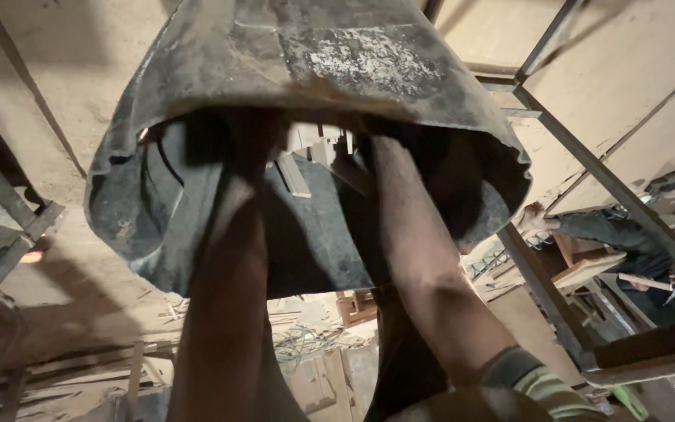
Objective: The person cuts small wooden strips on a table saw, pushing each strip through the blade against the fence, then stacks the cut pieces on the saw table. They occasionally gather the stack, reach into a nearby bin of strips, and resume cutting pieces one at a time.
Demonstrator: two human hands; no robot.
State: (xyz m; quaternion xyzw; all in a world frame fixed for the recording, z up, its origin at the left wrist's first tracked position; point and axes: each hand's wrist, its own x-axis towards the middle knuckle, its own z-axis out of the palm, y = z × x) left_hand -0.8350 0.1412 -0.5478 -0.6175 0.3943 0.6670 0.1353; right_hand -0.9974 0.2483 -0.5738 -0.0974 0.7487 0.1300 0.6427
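A big black flexible tub [337, 55], dusty and scuffed, is raised in front of me with its mouth turned toward the camera. Both my forearms reach into it. My left hand [232, 133] and my right hand [384, 144] are up under its upper rim, deep in shadow, and seem to hold the tub there; the fingers are hard to see. Between the hands, pale wood offcuts [306, 156] show inside the tub. My right arm has a green striped cuff [537, 383].
A rusty metal frame [564, 141] stands at right, and another person sits behind it, with a hand [537, 223] and a dark sleeve [626, 234]. More metal bars [1, 234] are at left. Wood scraps and tangled wire [306, 344] lie on the dusty floor below.
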